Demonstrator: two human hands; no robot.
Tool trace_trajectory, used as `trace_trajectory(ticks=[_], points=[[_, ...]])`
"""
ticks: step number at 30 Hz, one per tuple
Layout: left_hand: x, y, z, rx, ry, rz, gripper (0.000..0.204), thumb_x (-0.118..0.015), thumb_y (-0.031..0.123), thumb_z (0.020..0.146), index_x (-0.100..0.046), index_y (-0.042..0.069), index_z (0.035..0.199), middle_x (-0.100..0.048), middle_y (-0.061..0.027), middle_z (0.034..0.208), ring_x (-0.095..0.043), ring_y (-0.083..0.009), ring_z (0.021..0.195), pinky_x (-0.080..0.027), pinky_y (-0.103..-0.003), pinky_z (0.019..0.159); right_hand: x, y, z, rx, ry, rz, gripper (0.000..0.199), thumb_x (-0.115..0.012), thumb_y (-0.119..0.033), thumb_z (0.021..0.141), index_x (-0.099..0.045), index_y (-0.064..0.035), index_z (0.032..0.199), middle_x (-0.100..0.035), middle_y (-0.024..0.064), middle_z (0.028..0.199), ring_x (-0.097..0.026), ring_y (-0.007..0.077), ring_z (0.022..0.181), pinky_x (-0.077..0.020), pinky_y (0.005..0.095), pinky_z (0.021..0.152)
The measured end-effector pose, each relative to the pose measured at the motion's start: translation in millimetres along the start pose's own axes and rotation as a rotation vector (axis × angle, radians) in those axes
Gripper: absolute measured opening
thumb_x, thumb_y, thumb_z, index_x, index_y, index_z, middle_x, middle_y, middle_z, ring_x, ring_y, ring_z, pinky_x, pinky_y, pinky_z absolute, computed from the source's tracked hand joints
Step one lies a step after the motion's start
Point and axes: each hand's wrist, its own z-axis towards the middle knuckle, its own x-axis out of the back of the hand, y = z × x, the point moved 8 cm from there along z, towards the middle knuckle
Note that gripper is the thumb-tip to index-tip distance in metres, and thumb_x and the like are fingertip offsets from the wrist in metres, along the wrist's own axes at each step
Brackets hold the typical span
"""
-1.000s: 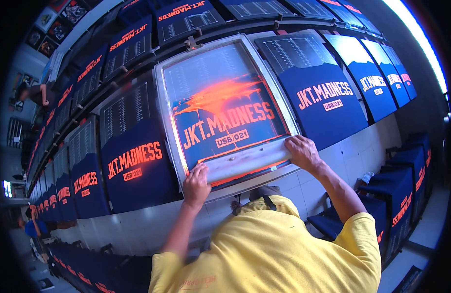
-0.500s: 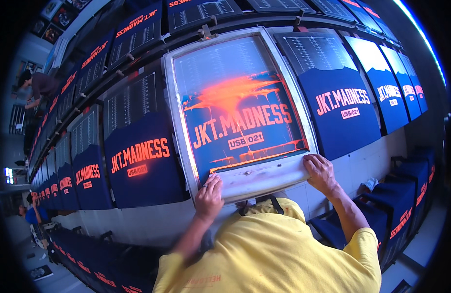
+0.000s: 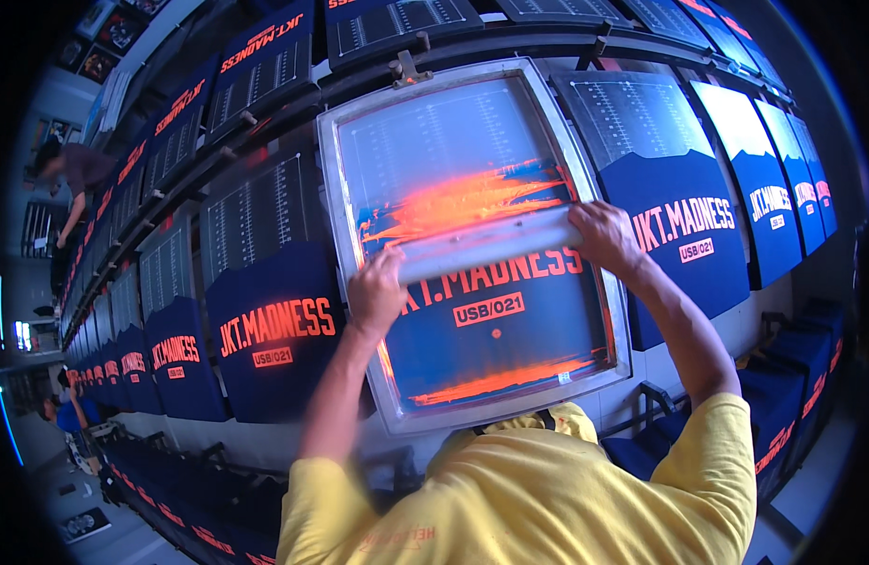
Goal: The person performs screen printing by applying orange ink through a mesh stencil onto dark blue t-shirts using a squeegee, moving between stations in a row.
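Observation:
A long pale squeegee [image 3: 486, 243] lies across the middle of a screen-printing frame [image 3: 336, 188]. My left hand [image 3: 376, 294] is closed round its left end, and my right hand [image 3: 604, 240] grips the right end. Bright orange ink [image 3: 453, 202] is heaped on the mesh just beyond the squeegee. Another orange streak [image 3: 510, 379] runs along the near end of the mesh. Through the screen a dark blue shirt shows orange lettering, its upper part hidden by the squeegee. The blade's edge under the squeegee is out of sight.
Printed dark blue shirts on sloped boards flank the frame, one left [image 3: 256, 268] and one right [image 3: 675, 315]. A metal clamp [image 3: 409, 68] stands at the frame's far edge. More shirts hang low at right [image 3: 778, 381]. Another person [image 3: 81, 169] leans in at far left.
Both hands have pushed the squeegee from the frame's near end to its middle. Ink has gathered ahead of it, and the mesh behind it looks wiped. The view has shifted slightly.

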Motion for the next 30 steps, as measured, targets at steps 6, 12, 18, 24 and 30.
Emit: trace_trajectory(ticks=[6, 12, 18, 24, 30], points=[[7, -12, 42, 0.039, -0.097, -0.068, 0.03, -0.053, -0.008, 0.067, -0.068, -0.001, 0.092, -0.069, -0.0181, 0.09, -0.067, -0.0361, 0.084, -0.055, -0.044, 0.076, 8, 13, 37, -0.048, -0.124, -0.008, 0.014, -0.068, -0.011, 0.071, -0.063, -0.0073, 0.083, -0.066, 0.0097, 0.078, -0.067, 0.0302, 0.078, -0.0551, 0.0421, 0.07], [27, -18, 51, 0.06, -0.072, -0.06, 0.034, -0.052, -0.004, 0.064, -0.07, 0.0, 0.093, -0.067, -0.0221, 0.084, -0.065, -0.0409, 0.08, -0.054, -0.045, 0.074, 20, 9, 49, -0.145, -0.257, -0.058, 0.032, -0.066, -0.018, 0.072, -0.069, -0.0129, 0.104, -0.071, 0.0118, 0.085, -0.07, 0.0303, 0.081, -0.0565, 0.0411, 0.071], [52, -7, 46, 0.048, 0.007, -0.103, 0.03, -0.052, -0.005, 0.069, -0.07, -0.001, 0.093, -0.068, -0.0219, 0.09, -0.066, -0.0396, 0.085, -0.055, -0.044, 0.077, 58, -2, 56, -0.161, -0.228, -0.118, 0.02, -0.068, -0.015, 0.074, -0.07, -0.0105, 0.093, -0.07, 0.0098, 0.083, -0.069, 0.029, 0.081, -0.0563, 0.0412, 0.072], [109, 31, 36, 0.021, 0.08, -0.074, 0.03, -0.055, -0.006, 0.068, -0.069, -0.001, 0.093, -0.069, -0.0183, 0.092, -0.066, -0.0379, 0.086, -0.055, -0.043, 0.077, 115, -36, 35, -0.068, -0.026, -0.119, 0.016, -0.071, -0.013, 0.074, -0.07, -0.0101, 0.09, -0.068, 0.0079, 0.084, -0.068, 0.0269, 0.085, -0.0559, 0.0394, 0.074], [128, 67, -40, -0.009, 0.082, 0.052, 0.036, -0.057, -0.007, 0.066, -0.068, 0.002, 0.099, -0.069, -0.0141, 0.101, -0.067, -0.0327, 0.093, -0.055, -0.041, 0.08, 127, -81, -44, 0.054, 0.131, -0.057, 0.023, -0.076, -0.01, 0.066, -0.063, -0.0076, 0.085, -0.063, 0.0069, 0.083, -0.064, 0.0265, 0.084, -0.0551, 0.0401, 0.071]])
